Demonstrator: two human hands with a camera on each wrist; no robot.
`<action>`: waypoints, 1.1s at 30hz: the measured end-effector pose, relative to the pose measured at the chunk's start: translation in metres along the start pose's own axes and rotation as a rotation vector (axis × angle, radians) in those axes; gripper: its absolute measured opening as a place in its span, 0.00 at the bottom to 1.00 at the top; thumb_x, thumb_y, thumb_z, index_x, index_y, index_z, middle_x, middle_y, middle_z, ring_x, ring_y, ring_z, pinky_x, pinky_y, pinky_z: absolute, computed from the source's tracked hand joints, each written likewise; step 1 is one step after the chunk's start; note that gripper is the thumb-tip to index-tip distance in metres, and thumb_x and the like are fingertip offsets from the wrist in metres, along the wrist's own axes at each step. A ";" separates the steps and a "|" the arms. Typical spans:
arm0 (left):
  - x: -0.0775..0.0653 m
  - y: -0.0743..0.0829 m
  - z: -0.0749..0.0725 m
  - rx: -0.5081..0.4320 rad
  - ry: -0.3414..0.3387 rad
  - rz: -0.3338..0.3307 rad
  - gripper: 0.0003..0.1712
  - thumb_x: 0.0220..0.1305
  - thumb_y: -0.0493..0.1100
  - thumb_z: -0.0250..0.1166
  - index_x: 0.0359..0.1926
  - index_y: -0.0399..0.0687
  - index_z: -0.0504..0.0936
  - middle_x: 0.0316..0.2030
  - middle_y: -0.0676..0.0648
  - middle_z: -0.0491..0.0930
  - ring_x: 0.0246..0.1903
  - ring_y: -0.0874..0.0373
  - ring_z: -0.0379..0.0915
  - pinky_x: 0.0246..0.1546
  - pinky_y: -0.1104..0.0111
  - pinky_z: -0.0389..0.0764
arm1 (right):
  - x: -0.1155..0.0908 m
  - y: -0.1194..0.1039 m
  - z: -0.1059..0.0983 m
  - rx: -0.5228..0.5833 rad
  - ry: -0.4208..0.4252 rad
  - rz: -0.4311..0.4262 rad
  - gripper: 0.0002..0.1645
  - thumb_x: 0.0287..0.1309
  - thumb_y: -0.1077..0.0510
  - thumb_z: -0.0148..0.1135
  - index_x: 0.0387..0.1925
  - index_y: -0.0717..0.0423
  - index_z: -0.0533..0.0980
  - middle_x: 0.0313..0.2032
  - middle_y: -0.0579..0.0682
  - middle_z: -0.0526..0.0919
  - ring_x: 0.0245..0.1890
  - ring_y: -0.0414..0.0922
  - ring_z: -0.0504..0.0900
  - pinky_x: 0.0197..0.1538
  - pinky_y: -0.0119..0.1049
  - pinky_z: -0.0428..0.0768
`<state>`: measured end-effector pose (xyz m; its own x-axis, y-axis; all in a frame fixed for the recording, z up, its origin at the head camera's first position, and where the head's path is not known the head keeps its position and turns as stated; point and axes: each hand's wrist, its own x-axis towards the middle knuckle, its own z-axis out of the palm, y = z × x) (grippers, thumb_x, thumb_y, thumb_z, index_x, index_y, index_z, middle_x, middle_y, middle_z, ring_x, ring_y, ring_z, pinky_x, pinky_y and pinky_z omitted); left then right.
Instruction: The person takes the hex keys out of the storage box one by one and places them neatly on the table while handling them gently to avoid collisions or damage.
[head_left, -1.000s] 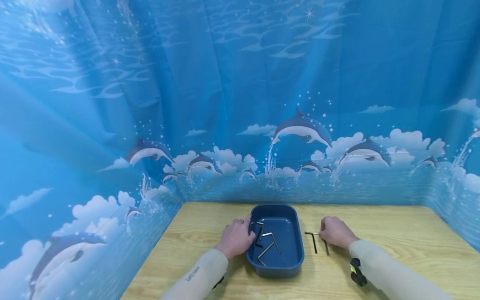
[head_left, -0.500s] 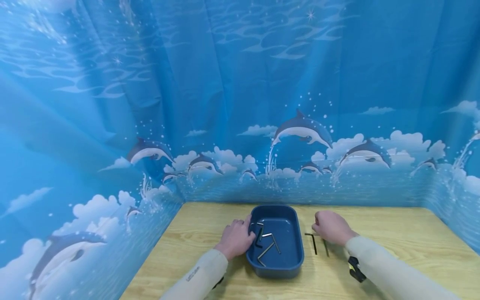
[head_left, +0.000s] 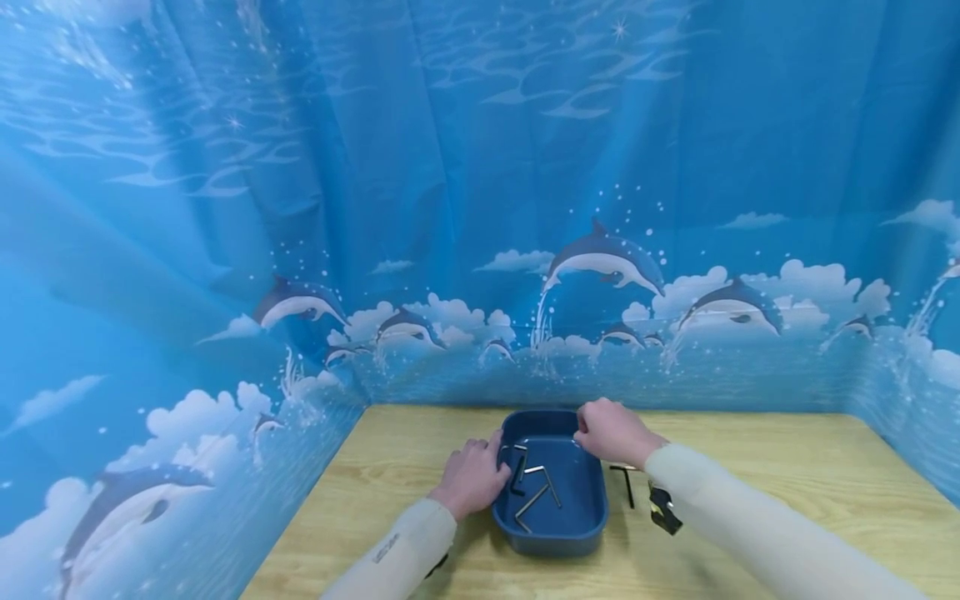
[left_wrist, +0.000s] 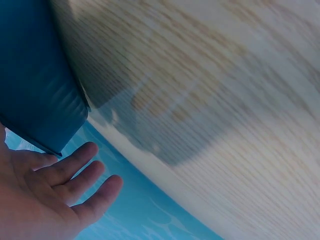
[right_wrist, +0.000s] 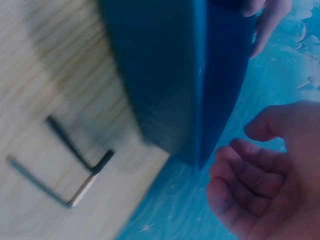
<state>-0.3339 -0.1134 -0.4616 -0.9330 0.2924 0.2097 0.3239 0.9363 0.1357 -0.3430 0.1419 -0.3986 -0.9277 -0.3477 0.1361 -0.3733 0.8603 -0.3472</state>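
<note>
A deep blue tray point(head_left: 551, 542) holds several L-shaped hex keys point(head_left: 532, 504), gathered toward its left side. My left hand point(head_left: 472, 475) rests against the tray's left rim; in the left wrist view its fingers point(left_wrist: 80, 187) are extended and spread by the tray's edge. Over the tray's far right corner is my right hand point(head_left: 615, 433). Its fingers point(right_wrist: 250, 175) curl loosely in the right wrist view, and nothing shows between them and the thumb. Right of the tray, a black hex key point(right_wrist: 70, 142) and a paler hex key point(right_wrist: 40, 182) lie on the table.
The wood-grain table point(head_left: 787, 492) ends at the back and sides against a blue dolphin-print curtain point(head_left: 480, 208). My right forearm point(head_left: 750, 508) crosses above the table's right part and hides most of the paler hex key in the head view.
My right hand has left the two hex keys on the table and moved left, up to the tray's right rim. Those keys stay where they were. My left hand and the tray keep their places.
</note>
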 end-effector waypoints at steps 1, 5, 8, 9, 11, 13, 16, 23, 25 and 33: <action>0.000 0.000 0.000 0.000 0.002 0.002 0.34 0.68 0.52 0.56 0.71 0.44 0.70 0.55 0.39 0.82 0.56 0.44 0.76 0.51 0.47 0.78 | 0.003 -0.003 0.000 0.002 -0.013 0.000 0.22 0.64 0.58 0.61 0.14 0.50 0.68 0.10 0.42 0.60 0.12 0.39 0.56 0.22 0.35 0.58; 0.000 0.000 0.000 -0.001 0.007 0.003 0.34 0.67 0.52 0.56 0.71 0.44 0.70 0.54 0.39 0.82 0.56 0.44 0.76 0.51 0.47 0.78 | 0.014 -0.015 0.001 -0.001 -0.074 -0.006 0.23 0.63 0.58 0.63 0.12 0.49 0.69 0.10 0.42 0.61 0.12 0.39 0.57 0.22 0.35 0.60; 0.000 0.000 -0.001 0.000 0.001 -0.002 0.33 0.68 0.52 0.56 0.71 0.45 0.69 0.55 0.39 0.82 0.57 0.44 0.76 0.51 0.47 0.78 | 0.022 -0.022 0.003 -0.004 -0.135 -0.013 0.28 0.63 0.57 0.64 0.10 0.47 0.64 0.09 0.41 0.56 0.12 0.39 0.53 0.23 0.35 0.59; 0.000 0.001 -0.001 0.000 -0.005 -0.007 0.33 0.68 0.52 0.55 0.71 0.45 0.69 0.55 0.40 0.82 0.57 0.44 0.76 0.51 0.47 0.78 | 0.024 -0.025 0.004 -0.001 -0.155 -0.015 0.29 0.63 0.58 0.64 0.10 0.47 0.63 0.09 0.41 0.54 0.12 0.40 0.51 0.23 0.35 0.58; 0.000 0.002 -0.002 0.003 -0.011 -0.014 0.33 0.69 0.52 0.55 0.72 0.45 0.68 0.56 0.40 0.81 0.57 0.44 0.76 0.52 0.47 0.78 | 0.029 -0.027 0.007 -0.010 -0.197 -0.011 0.30 0.63 0.58 0.64 0.10 0.47 0.61 0.10 0.40 0.51 0.13 0.40 0.48 0.23 0.35 0.57; 0.000 0.003 -0.002 0.002 -0.016 -0.020 0.33 0.69 0.53 0.55 0.72 0.45 0.69 0.56 0.40 0.81 0.57 0.44 0.76 0.52 0.47 0.78 | 0.034 -0.028 0.011 -0.015 -0.233 -0.005 0.28 0.62 0.59 0.64 0.10 0.47 0.63 0.10 0.40 0.53 0.13 0.40 0.50 0.22 0.35 0.57; 0.001 0.003 -0.002 0.014 -0.026 -0.029 0.34 0.69 0.53 0.55 0.72 0.45 0.68 0.56 0.40 0.81 0.58 0.45 0.75 0.53 0.48 0.78 | 0.041 -0.029 0.017 -0.025 -0.276 0.014 0.22 0.59 0.61 0.64 0.11 0.49 0.70 0.10 0.41 0.63 0.11 0.39 0.59 0.20 0.34 0.62; 0.002 0.001 0.001 0.034 -0.028 -0.019 0.34 0.69 0.54 0.55 0.72 0.45 0.68 0.56 0.40 0.81 0.57 0.45 0.76 0.51 0.48 0.78 | 0.049 -0.035 0.025 -0.033 -0.323 0.039 0.16 0.55 0.64 0.63 0.13 0.51 0.75 0.12 0.44 0.72 0.12 0.40 0.69 0.18 0.33 0.67; 0.002 0.001 0.001 0.034 -0.027 -0.017 0.34 0.70 0.53 0.54 0.73 0.46 0.68 0.56 0.40 0.82 0.57 0.45 0.76 0.51 0.48 0.79 | 0.051 -0.037 0.028 -0.038 -0.327 0.045 0.17 0.56 0.63 0.63 0.13 0.51 0.75 0.11 0.44 0.72 0.12 0.40 0.68 0.18 0.33 0.67; 0.001 0.002 0.000 0.020 -0.039 -0.023 0.34 0.70 0.53 0.55 0.72 0.45 0.68 0.56 0.40 0.81 0.57 0.45 0.76 0.52 0.49 0.79 | 0.067 -0.032 0.052 -0.058 -0.377 0.071 0.09 0.59 0.59 0.65 0.23 0.54 0.79 0.17 0.48 0.79 0.14 0.43 0.75 0.20 0.36 0.73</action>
<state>-0.3338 -0.1111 -0.4609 -0.9457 0.2778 0.1688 0.2995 0.9465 0.1201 -0.3931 0.0717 -0.4264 -0.8888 -0.3900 -0.2406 -0.3181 0.9030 -0.2887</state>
